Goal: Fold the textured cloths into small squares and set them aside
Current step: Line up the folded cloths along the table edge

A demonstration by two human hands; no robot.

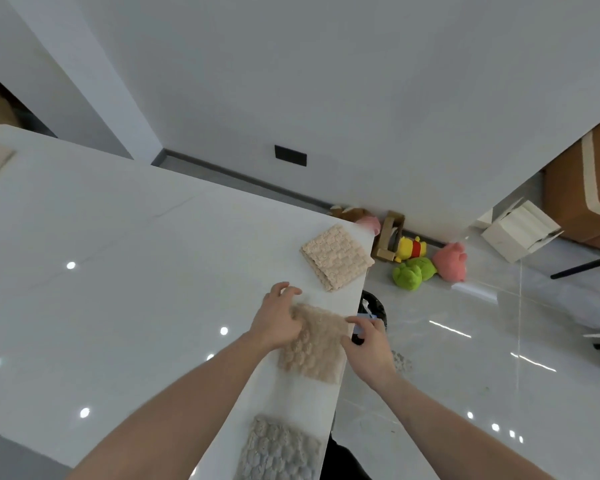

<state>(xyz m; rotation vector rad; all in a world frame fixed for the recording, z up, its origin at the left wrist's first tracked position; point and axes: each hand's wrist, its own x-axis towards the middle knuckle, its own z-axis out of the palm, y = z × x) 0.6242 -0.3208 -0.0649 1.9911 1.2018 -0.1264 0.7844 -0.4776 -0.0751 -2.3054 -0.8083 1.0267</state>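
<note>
Looking down from the head camera, I see a glossy white table [118, 271] beside a pale wall, plush toys [426, 259] on the shiny floor. My left hand [278, 317] and right hand [369, 344] pinch the beige cloth [314, 344] at the table's edge, a folded beige square [336, 258] just beyond and a grey cloth [281, 448] nearer me. No writing is legible.

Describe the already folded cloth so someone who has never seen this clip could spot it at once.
Start at the white table and follow its right edge to the far corner. There lies the folded beige cloth, a small textured square. Unlike the beige cloth nearer the person, no hand touches it, and unlike the grey cloth, it is beige.
</note>
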